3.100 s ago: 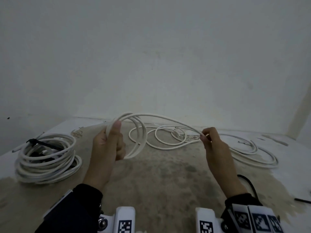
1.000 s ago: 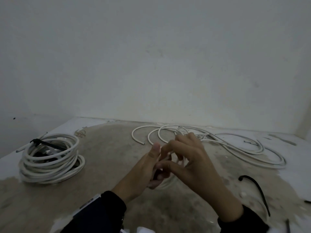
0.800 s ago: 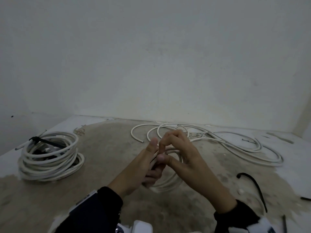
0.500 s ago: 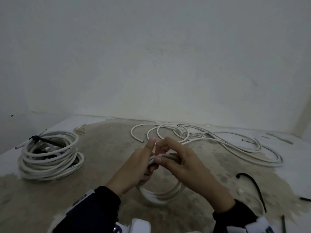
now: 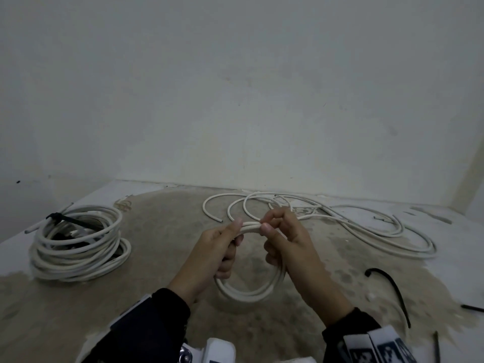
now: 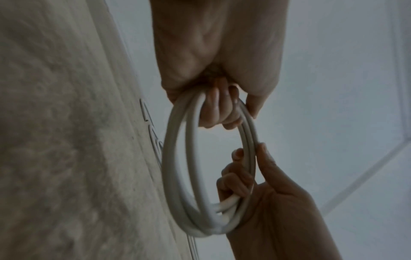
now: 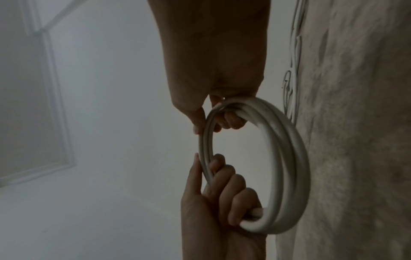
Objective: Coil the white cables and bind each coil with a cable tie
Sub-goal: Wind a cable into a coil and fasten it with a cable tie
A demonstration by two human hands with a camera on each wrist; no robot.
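I hold a small coil of white cable (image 5: pixel 251 294) upright above the floor between both hands. My left hand (image 5: pixel 222 244) grips its left side, fingers curled through the loop and thumb on top. My right hand (image 5: pixel 277 231) pinches the top strands and curls round the right side. In the left wrist view the coil (image 6: pixel 184 176) hangs from my left hand (image 6: pixel 220 109), with the right hand (image 6: pixel 262 190) below. The right wrist view shows the coil (image 7: pixel 289 158) held by my right hand (image 7: pixel 218 116) and left hand (image 7: pixel 218 193). A black cable tie (image 5: pixel 390 286) lies at the right.
A larger white coil (image 5: pixel 78 247) bound with a black tie (image 5: pixel 70 220) sits at the left. Loose white cables (image 5: pixel 353 226) sprawl along the back wall to the right. More black ties (image 5: pixel 471 307) lie at the right edge. Walls close in behind and on both sides.
Three seconds ago my hands were apart with cable stretched between them. They have come together, and over the last second they drew slightly apart, so the small round coil now shows.
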